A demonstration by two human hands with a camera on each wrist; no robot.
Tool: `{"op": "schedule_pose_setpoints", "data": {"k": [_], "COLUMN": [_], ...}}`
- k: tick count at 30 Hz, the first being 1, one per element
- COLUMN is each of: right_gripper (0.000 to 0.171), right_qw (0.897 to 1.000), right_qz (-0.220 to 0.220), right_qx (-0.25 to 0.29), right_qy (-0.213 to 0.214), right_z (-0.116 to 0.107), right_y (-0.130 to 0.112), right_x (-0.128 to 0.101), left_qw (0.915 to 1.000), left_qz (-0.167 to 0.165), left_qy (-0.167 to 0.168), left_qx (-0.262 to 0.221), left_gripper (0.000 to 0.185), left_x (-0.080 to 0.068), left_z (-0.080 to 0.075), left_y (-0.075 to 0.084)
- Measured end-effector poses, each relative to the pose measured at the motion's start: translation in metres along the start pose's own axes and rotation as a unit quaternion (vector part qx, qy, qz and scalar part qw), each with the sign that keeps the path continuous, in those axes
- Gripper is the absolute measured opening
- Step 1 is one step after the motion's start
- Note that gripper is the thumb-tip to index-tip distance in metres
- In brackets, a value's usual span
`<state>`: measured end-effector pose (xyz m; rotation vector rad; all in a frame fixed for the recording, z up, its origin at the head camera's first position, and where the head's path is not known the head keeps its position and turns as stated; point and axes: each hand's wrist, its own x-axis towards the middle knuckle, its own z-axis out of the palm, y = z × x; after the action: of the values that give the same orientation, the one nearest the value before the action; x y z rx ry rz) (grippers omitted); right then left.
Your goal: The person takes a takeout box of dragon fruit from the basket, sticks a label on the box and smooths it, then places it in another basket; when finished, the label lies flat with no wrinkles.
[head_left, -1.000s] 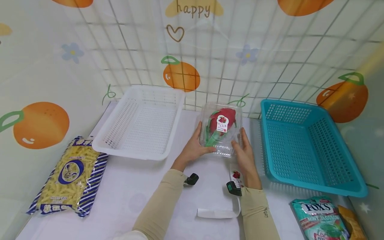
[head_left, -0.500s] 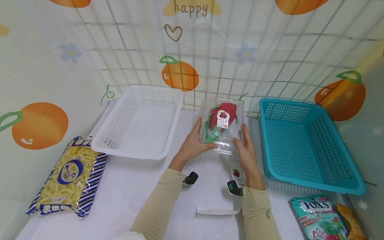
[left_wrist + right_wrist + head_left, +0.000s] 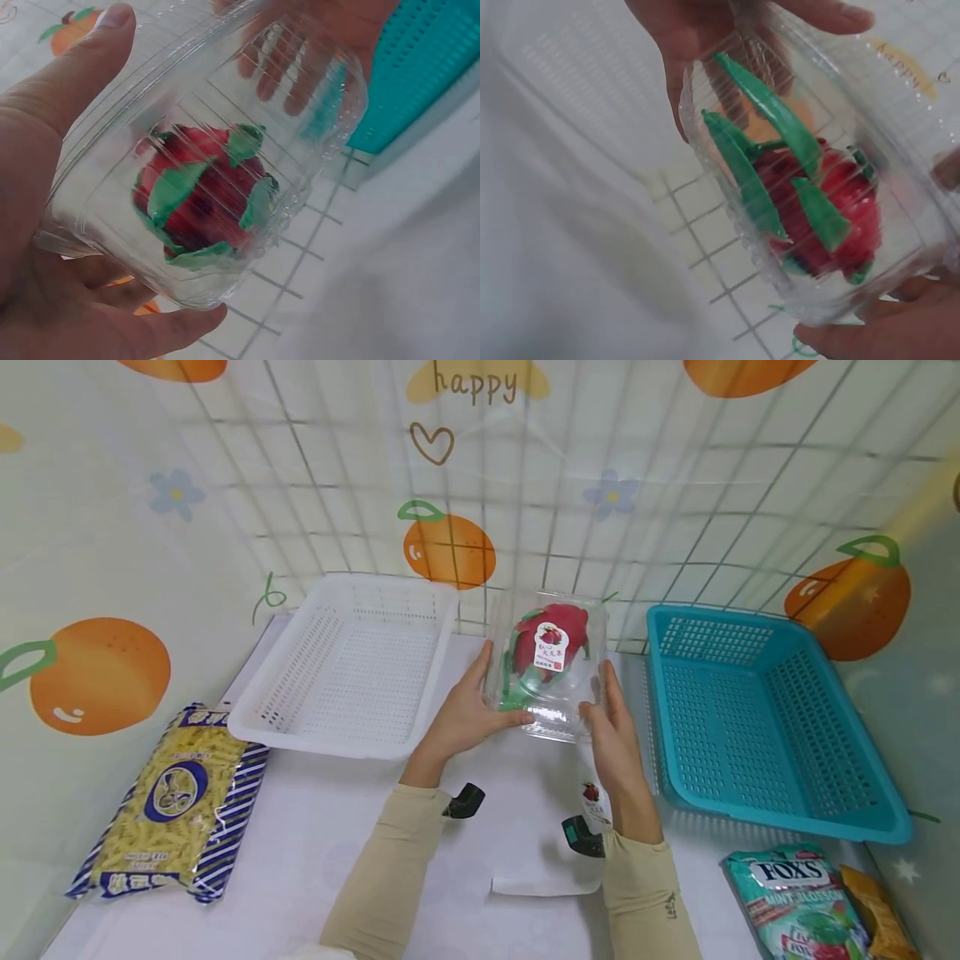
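Both hands hold a clear plastic clamshell box (image 3: 551, 720) between the two baskets, near the back of the table. Inside it lies a red dragon fruit (image 3: 522, 642) with green scales, and a white printed sticker (image 3: 551, 647) sits on the lid. My left hand (image 3: 468, 710) grips the left side, thumb along the front edge. At the right side my right hand (image 3: 617, 739) grips it likewise, thumb on the near corner. Seen from the wrists, the dragon fruit (image 3: 202, 199) shows through the ribbed wall, with fingers (image 3: 907, 322) under the box.
A white basket (image 3: 322, 742) stands left, a teal basket (image 3: 795, 825) right. The pasta bag (image 3: 176, 793) lies at far left; a mint candy bag (image 3: 795, 902) and an orange packet (image 3: 873, 914) at front right. A sticker sheet (image 3: 596, 806) and a white strip (image 3: 543, 887) lie near my right forearm.
The box has shifted up in the head view, away from my body, and now overlaps more of the back wall. Both hands have moved with it, keeping their grip.
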<state>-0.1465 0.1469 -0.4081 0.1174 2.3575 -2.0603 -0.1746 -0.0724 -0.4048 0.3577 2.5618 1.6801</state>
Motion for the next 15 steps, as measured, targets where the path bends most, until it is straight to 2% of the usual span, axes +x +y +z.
{"op": "schedule_pose_setpoints", "data": {"k": [5,11,15], "right_gripper": [0.076,0.075,0.075], "right_qw": [1.000,1.000,1.000], "right_qz": [0.001,0.000,-0.001], "right_qx": [-0.005,-0.008,0.001], "right_qy": [-0.001,0.005,0.005], "right_z": [0.004,0.013,0.023], "right_y": [-0.012,-0.023,-0.027], "right_x": [-0.007,-0.014,-0.019], "left_qw": [1.0000,1.0000,0.9998], "left_qz": [-0.006,-0.001,-0.010], "left_qy": [-0.002,-0.003,-0.003], "left_qx": [0.006,0.009,0.017], "left_gripper": [0.125,0.125,0.124], "left_x": [-0.006,-0.012,-0.017], "left_z": [-0.010,-0.022,-0.034], "left_y": [0.008,0.011,0.013]}}
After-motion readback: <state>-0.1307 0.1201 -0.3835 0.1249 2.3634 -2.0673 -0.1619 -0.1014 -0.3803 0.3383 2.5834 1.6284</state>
